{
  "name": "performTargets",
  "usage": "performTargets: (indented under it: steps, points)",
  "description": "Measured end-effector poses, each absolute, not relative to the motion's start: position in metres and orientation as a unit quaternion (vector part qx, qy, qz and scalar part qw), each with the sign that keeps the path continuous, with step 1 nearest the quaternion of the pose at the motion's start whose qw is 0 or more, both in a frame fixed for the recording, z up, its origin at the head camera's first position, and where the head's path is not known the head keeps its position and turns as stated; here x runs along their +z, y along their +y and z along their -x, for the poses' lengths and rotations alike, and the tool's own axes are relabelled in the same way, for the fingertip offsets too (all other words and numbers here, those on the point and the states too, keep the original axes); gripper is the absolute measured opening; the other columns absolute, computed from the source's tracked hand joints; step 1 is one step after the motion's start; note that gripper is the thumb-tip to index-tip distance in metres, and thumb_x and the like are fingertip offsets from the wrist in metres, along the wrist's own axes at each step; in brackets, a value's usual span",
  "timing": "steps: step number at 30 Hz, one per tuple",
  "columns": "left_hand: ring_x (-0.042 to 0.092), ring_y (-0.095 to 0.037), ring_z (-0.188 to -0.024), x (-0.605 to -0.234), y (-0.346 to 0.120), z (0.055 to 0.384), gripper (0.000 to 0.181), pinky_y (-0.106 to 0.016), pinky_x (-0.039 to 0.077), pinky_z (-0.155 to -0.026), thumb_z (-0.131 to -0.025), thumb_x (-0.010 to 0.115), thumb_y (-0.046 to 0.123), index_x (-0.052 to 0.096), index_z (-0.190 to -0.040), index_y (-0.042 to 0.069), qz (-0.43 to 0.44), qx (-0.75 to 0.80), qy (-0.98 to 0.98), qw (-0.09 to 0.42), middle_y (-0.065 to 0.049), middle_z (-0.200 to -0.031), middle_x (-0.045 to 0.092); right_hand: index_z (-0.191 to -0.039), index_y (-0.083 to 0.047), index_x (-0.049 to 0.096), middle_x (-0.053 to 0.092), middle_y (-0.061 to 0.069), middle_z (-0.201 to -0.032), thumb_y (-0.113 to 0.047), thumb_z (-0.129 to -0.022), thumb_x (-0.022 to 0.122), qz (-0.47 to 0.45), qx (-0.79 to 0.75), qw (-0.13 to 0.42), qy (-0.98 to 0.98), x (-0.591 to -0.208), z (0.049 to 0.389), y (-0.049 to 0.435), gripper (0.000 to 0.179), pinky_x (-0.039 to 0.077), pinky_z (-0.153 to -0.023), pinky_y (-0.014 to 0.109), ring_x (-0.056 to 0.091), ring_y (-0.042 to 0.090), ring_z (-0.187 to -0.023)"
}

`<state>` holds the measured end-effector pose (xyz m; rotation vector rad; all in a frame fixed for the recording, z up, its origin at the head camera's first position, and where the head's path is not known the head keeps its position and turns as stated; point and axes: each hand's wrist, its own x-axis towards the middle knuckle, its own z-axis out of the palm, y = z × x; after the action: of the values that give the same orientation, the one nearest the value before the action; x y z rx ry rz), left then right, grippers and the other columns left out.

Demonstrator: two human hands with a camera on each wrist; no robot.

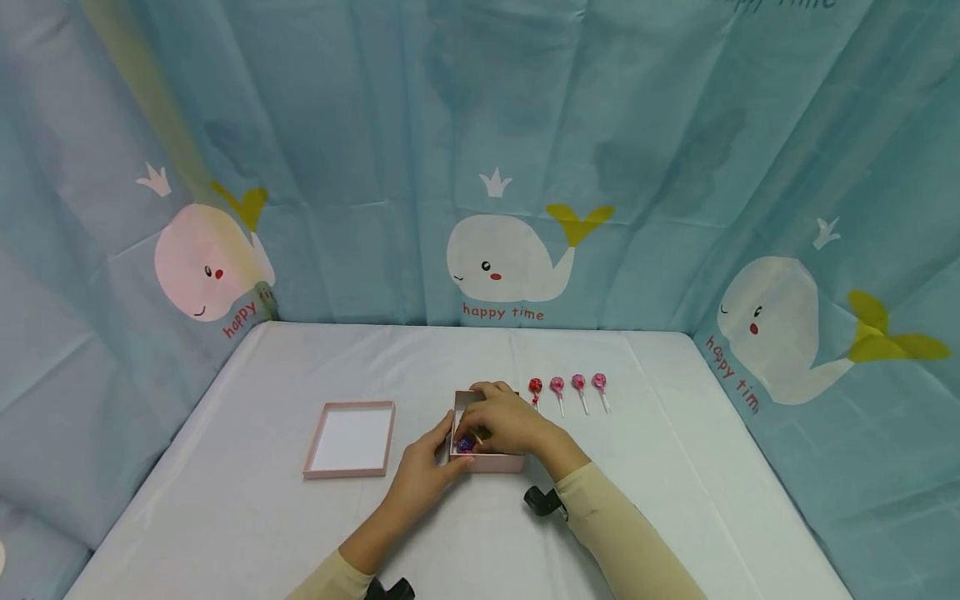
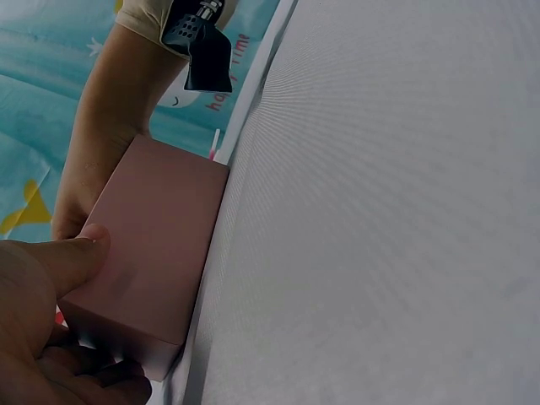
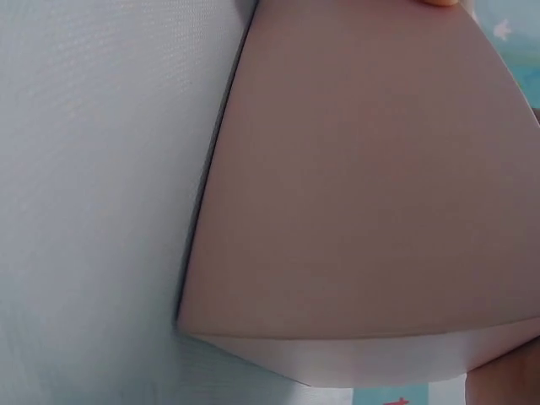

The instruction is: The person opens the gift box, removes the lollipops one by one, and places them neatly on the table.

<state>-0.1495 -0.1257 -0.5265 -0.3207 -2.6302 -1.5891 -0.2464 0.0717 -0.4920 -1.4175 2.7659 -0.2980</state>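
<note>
An open pink box point(image 1: 495, 464) stands on the table, its front wall filling much of the right wrist view. My left hand point(image 1: 426, 471) grips the box's left end, thumb on the front wall and fingers round the corner, as the left wrist view also shows. From above, my right hand point(image 1: 510, 423) reaches inside with curled fingers, holding a purple-wrapped lollipop point(image 1: 465, 445) low in the box. The hand hides most of the box's inside. Right of the box, a red lollipop point(image 1: 536, 386) and several pink lollipops point(image 1: 578, 382) lie in a row, sticks toward me.
A pink-rimmed box lid point(image 1: 307, 475) lies on the left with its white inside up. White cloth covers the table point(image 1: 225, 517). Behind and at both sides hangs a blue curtain point(image 1: 360, 250) printed with whales.
</note>
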Motion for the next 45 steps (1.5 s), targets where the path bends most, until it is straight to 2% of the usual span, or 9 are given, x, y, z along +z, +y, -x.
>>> performTargets:
  steps: [5,10,13,18,25,30,34,39,45]
  points:
    - [0.039,-0.027,-0.148,-0.5267,-0.1251,0.1495,0.086,-0.044,0.038,-0.119,-0.087,0.082,0.032,0.038,-0.158,0.010,0.103,-0.513,-0.852,0.028,-0.006,-0.160,0.040,-0.108,-0.047,0.075,0.069,-0.029,-0.112,-0.035,-0.088,0.081,0.451,-0.105,0.020,0.886,-0.4921,0.2469,0.0738,0.024,0.032,-0.122,0.051,0.035,0.023,-0.150]
    - [0.040,-0.028,-0.147,-0.5280,-0.1244,0.1494,0.086,-0.046,0.039,-0.118,-0.087,0.082,0.032,0.039,-0.158,0.009,0.107,-0.514,-0.851,0.031,-0.009,-0.160,0.041,-0.108,-0.044,0.076,0.069,-0.029,-0.110,-0.021,-0.087,0.066,0.456,-0.136,0.041,0.879,-0.4920,0.2485,0.0769,0.032,0.031,-0.122,0.054,0.033,0.024,-0.151]
    - [0.041,-0.031,-0.146,-0.5293,-0.1249,0.1500,0.087,-0.048,0.040,-0.117,-0.087,0.082,0.034,0.039,-0.158,0.007,0.113,-0.510,-0.852,0.040,-0.011,-0.159,0.041,-0.106,-0.043,0.077,0.069,-0.029,-0.109,-0.026,-0.089,0.063,0.451,-0.149,0.045,0.879,-0.4915,0.2480,0.0765,0.027,0.033,-0.121,0.055,0.033,0.024,-0.150]
    - [0.042,-0.033,-0.145,-0.5289,-0.1248,0.1511,0.087,-0.050,0.040,-0.116,-0.087,0.082,0.035,0.039,-0.157,0.005,0.117,-0.506,-0.853,0.048,-0.013,-0.158,0.043,-0.105,-0.045,0.076,0.069,-0.028,-0.112,-0.038,-0.094,0.071,0.438,-0.141,0.041,0.887,-0.4907,0.2472,0.0742,0.013,0.035,-0.120,0.054,0.034,0.023,-0.149]
    - [0.041,-0.029,-0.146,-0.5269,-0.1241,0.1506,0.087,-0.047,0.039,-0.119,-0.087,0.082,0.033,0.038,-0.158,0.007,0.109,-0.506,-0.855,0.036,-0.009,-0.159,0.042,-0.106,-0.050,0.073,0.068,-0.024,-0.122,-0.039,-0.090,0.079,0.420,-0.123,0.045,0.898,-0.4918,0.2469,0.0724,0.020,0.037,-0.118,0.055,0.035,0.026,-0.149]
    - [0.041,-0.029,-0.146,-0.5263,-0.1242,0.1503,0.088,-0.046,0.039,-0.118,-0.087,0.083,0.032,0.038,-0.158,0.008,0.104,-0.505,-0.856,0.031,-0.009,-0.159,0.042,-0.105,-0.051,0.073,0.067,-0.014,-0.132,-0.039,-0.088,0.082,0.410,-0.116,0.046,0.904,-0.4925,0.2463,0.0714,0.022,0.040,-0.116,0.055,0.035,0.029,-0.149]
    - [0.043,-0.032,-0.145,-0.5252,-0.1245,0.1510,0.088,-0.049,0.039,-0.118,-0.086,0.083,0.031,0.039,-0.157,0.005,0.111,-0.504,-0.855,0.045,-0.012,-0.158,0.044,-0.100,-0.050,0.074,0.069,-0.016,-0.125,-0.038,-0.086,0.084,0.402,-0.140,0.041,0.904,-0.4917,0.2476,0.0703,0.021,0.039,-0.118,0.054,0.036,0.026,-0.148]
    - [0.042,-0.031,-0.146,-0.5256,-0.1252,0.1510,0.088,-0.048,0.038,-0.118,-0.087,0.082,0.034,0.038,-0.158,0.008,0.109,-0.506,-0.855,0.038,-0.010,-0.159,0.043,-0.100,-0.045,0.073,0.069,-0.023,-0.112,-0.036,-0.082,0.087,0.403,-0.176,0.031,0.898,-0.4933,0.2504,0.0717,0.024,0.037,-0.119,0.052,0.041,0.021,-0.145]
    - [0.039,-0.028,-0.147,-0.5272,-0.1251,0.1502,0.087,-0.045,0.038,-0.119,-0.088,0.081,0.035,0.037,-0.159,0.013,0.102,-0.509,-0.855,0.025,-0.007,-0.160,0.040,-0.105,-0.037,0.074,0.069,-0.020,-0.117,-0.034,-0.084,0.085,0.405,-0.214,0.016,0.889,-0.4961,0.2526,0.0747,0.024,0.036,-0.120,0.048,0.045,0.017,-0.142]
